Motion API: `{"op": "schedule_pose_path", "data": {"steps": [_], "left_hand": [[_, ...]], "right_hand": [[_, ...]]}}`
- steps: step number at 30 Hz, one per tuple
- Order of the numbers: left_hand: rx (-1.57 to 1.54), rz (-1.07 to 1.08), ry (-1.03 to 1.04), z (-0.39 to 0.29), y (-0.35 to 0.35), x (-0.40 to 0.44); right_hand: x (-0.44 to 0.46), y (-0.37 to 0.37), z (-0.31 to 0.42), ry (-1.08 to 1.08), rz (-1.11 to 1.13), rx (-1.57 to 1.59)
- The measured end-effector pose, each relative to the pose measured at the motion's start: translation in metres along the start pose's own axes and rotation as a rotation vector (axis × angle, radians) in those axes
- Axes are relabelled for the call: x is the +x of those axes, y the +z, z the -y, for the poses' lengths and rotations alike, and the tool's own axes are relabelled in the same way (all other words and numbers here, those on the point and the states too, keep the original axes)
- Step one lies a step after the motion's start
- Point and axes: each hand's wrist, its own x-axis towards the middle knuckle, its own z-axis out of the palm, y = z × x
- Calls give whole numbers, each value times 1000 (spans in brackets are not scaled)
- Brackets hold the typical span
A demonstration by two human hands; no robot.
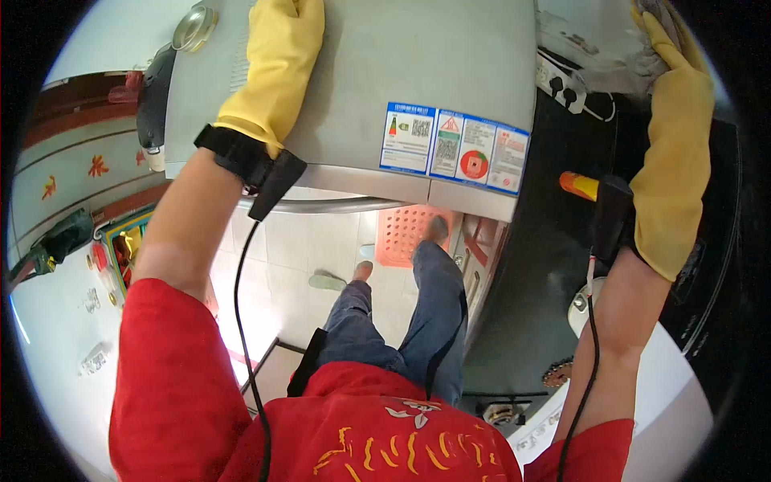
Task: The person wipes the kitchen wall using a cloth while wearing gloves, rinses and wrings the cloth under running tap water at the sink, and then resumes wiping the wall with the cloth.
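Observation:
Both of my hands wear long yellow rubber gloves. My left hand (281, 32) rests on top of a large grey metal appliance (361, 80); the top edge of the view cuts off most of its fingers, so their pose is unclear. At the upper right, my right hand (671, 48) is closed on a grey cloth (642, 72), held near the wall behind the black counter. Blue and white labels (454, 149) are stuck along the appliance's front edge. A round glass lid or dish (194, 29) sits at its back left corner.
A white power strip (560, 84) with plugs and a cable lies beside the appliance. On the black counter (530, 265) are an orange and yellow item (578, 185) and a white object (580, 309). A pink perforated basket (401, 233) stands on the floor near my feet.

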Motion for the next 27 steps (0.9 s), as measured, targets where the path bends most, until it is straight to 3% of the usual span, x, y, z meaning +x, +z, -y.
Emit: {"op": "schedule_pose_path", "data": {"steps": [4,5,9,12,16,17,18,26,27], "left_hand": [[6,185,-202,9,-3,12],[-7,211,-171,12,-5,16],[23,321,305,17,-38,9],[39,352,772,12,-68,-26],[97,306,1220,13,-123,-55],[210,349,1247,64,-71,5],[47,465,1275,71,-64,14],[-193,661,1010,78,-33,11],[-187,659,1004,80,-32,13]], "right_hand": [[-50,-13,2,-134,-1,-157],[-62,-16,1,-154,-30,-179],[-139,-31,18,-369,-152,-464],[-263,-38,51,-461,-159,-700],[-395,-75,99,-220,-341,-834],[-418,-81,93,-157,-383,-853],[-444,-88,103,-100,-431,-865],[-593,-112,99,279,-718,-746],[-624,-129,98,537,-857,-612]]}}
